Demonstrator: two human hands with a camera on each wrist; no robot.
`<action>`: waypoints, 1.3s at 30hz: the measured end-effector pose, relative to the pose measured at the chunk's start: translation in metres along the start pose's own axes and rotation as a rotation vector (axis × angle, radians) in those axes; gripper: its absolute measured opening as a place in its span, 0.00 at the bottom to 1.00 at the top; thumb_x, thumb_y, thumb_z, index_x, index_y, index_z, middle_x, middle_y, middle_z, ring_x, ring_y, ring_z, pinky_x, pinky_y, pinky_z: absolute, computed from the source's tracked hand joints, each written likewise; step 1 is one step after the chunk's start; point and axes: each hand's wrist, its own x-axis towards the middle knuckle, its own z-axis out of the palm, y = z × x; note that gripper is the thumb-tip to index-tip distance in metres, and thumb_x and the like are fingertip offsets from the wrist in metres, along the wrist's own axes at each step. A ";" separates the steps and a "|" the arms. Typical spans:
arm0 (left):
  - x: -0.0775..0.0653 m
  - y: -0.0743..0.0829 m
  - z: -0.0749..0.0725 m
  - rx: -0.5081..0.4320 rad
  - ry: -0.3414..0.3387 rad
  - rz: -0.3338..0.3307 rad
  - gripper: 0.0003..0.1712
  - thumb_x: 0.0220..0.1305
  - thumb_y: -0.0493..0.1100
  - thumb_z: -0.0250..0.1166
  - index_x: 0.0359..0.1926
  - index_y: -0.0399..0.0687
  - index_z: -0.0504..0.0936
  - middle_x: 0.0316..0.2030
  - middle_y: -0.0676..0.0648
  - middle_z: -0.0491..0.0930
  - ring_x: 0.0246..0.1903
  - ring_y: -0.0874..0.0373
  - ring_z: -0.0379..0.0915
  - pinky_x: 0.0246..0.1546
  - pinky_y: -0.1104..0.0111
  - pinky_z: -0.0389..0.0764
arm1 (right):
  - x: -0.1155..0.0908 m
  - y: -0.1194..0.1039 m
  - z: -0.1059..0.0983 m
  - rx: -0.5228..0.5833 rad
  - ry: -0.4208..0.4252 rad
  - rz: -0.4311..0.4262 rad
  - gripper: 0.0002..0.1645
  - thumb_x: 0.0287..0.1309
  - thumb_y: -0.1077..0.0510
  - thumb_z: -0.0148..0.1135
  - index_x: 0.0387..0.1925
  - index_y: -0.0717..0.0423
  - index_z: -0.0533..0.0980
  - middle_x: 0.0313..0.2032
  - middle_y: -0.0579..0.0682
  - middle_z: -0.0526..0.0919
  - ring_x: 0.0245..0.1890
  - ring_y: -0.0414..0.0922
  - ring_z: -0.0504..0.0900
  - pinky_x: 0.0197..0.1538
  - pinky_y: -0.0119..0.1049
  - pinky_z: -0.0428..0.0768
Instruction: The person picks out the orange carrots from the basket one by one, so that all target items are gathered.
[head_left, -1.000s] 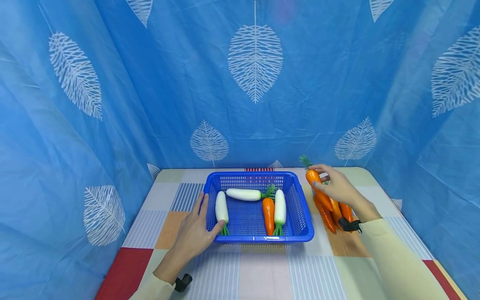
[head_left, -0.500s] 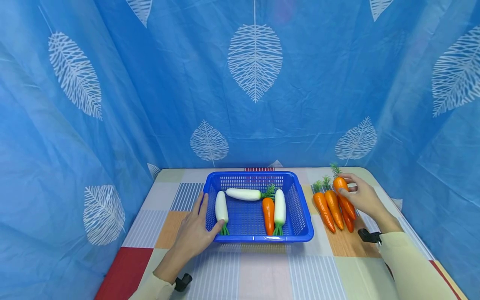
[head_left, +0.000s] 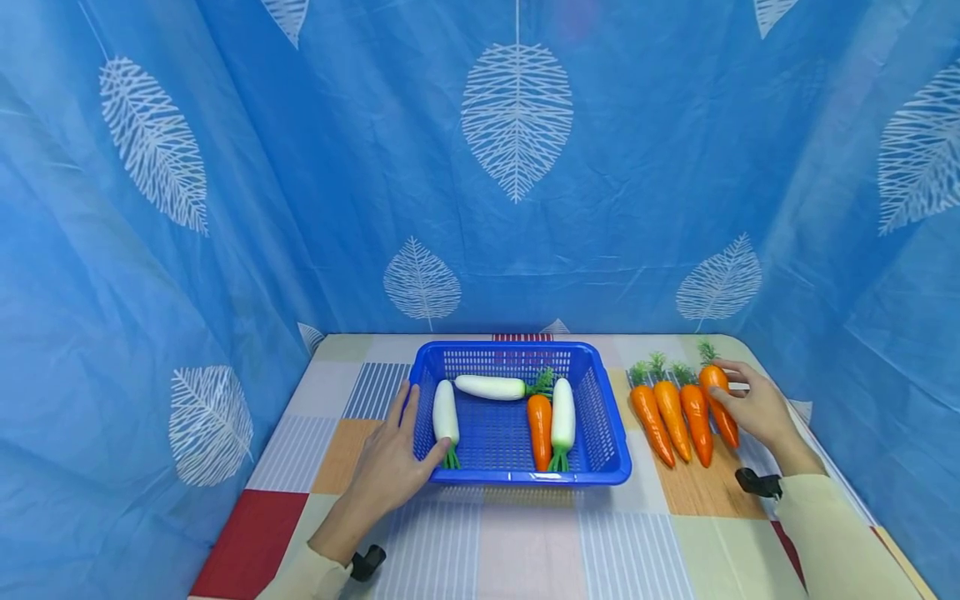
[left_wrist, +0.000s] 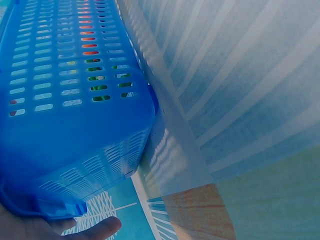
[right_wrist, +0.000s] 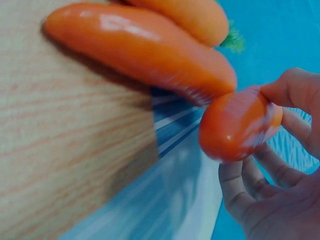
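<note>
In the head view my right hand [head_left: 759, 410] holds an orange carrot [head_left: 717, 393] between thumb and fingers, close to its leafy end. Three more carrots [head_left: 672, 412] lie side by side just left of it, green tops at the back. The right wrist view shows the held carrot [right_wrist: 235, 129] end-on, tilted beside another carrot [right_wrist: 145, 45]. My left hand [head_left: 384, 460] rests at the front left corner of a blue plastic basket [head_left: 517, 477], fingers extended along its left rim and thumb at the front rim.
Inside the basket are three white radishes [head_left: 489, 387] with green tops and one carrot [head_left: 539, 429]. A patchwork-patterned cloth [head_left: 525, 542] covers the table. Blue curtains [head_left: 375, 167] with white leaf prints stand behind and at both sides.
My right hand has carried its carrot rightward and lowered it to the right end of the row, uncovering the other carrots. The left hand and the basket stay in place.
</note>
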 end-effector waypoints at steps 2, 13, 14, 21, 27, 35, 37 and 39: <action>0.000 0.000 0.000 0.002 0.008 0.007 0.63 0.80 0.69 0.68 0.96 0.41 0.48 0.96 0.34 0.45 0.87 0.23 0.65 0.79 0.21 0.73 | -0.001 0.004 0.000 -0.006 0.001 0.005 0.38 0.89 0.52 0.62 0.85 0.68 0.66 0.74 0.86 0.73 0.65 0.86 0.82 0.63 0.79 0.88; -0.001 0.002 0.000 -0.014 0.015 0.005 0.63 0.79 0.68 0.68 0.96 0.42 0.50 0.96 0.34 0.46 0.87 0.23 0.64 0.79 0.21 0.73 | 0.000 0.019 0.002 -0.049 -0.079 0.090 0.39 0.87 0.55 0.62 0.86 0.69 0.63 0.75 0.87 0.70 0.68 0.85 0.77 0.67 0.79 0.86; -0.001 0.002 0.000 -0.014 0.015 0.004 0.63 0.79 0.69 0.68 0.96 0.42 0.50 0.96 0.34 0.46 0.87 0.23 0.64 0.79 0.21 0.73 | 0.000 0.019 0.002 -0.056 -0.082 0.088 0.39 0.86 0.55 0.63 0.85 0.69 0.63 0.74 0.87 0.70 0.68 0.85 0.78 0.67 0.79 0.86; -0.001 0.001 0.000 -0.008 0.003 -0.010 0.63 0.80 0.70 0.67 0.97 0.44 0.48 0.97 0.35 0.44 0.88 0.24 0.64 0.80 0.21 0.73 | -0.001 0.018 0.000 -0.092 -0.087 0.049 0.39 0.83 0.56 0.65 0.83 0.70 0.65 0.73 0.87 0.72 0.66 0.84 0.81 0.64 0.77 0.89; -0.001 0.000 0.000 -0.008 0.013 0.001 0.63 0.80 0.70 0.67 0.96 0.43 0.50 0.96 0.34 0.45 0.87 0.23 0.64 0.80 0.21 0.73 | -0.002 0.017 -0.003 -0.117 -0.071 0.044 0.39 0.81 0.56 0.67 0.81 0.71 0.67 0.71 0.87 0.73 0.63 0.83 0.82 0.60 0.72 0.93; -0.001 0.000 -0.001 0.011 0.007 -0.001 0.63 0.80 0.72 0.65 0.97 0.43 0.48 0.97 0.35 0.44 0.87 0.23 0.65 0.80 0.22 0.73 | -0.003 0.007 -0.004 -0.176 0.022 0.016 0.39 0.76 0.56 0.72 0.78 0.71 0.71 0.68 0.84 0.72 0.58 0.78 0.78 0.52 0.72 0.91; -0.002 0.000 -0.001 0.009 0.007 -0.002 0.63 0.80 0.72 0.66 0.97 0.43 0.49 0.97 0.35 0.44 0.86 0.23 0.66 0.80 0.22 0.73 | -0.002 -0.003 -0.004 -0.188 0.058 -0.005 0.39 0.75 0.55 0.72 0.78 0.71 0.72 0.66 0.83 0.73 0.57 0.77 0.78 0.50 0.72 0.89; -0.002 0.000 -0.002 0.007 0.004 -0.006 0.63 0.81 0.71 0.66 0.97 0.44 0.49 0.96 0.35 0.44 0.86 0.23 0.66 0.80 0.22 0.73 | -0.002 -0.016 -0.005 -0.192 0.081 -0.033 0.39 0.75 0.56 0.73 0.78 0.70 0.73 0.66 0.82 0.74 0.56 0.76 0.78 0.50 0.73 0.88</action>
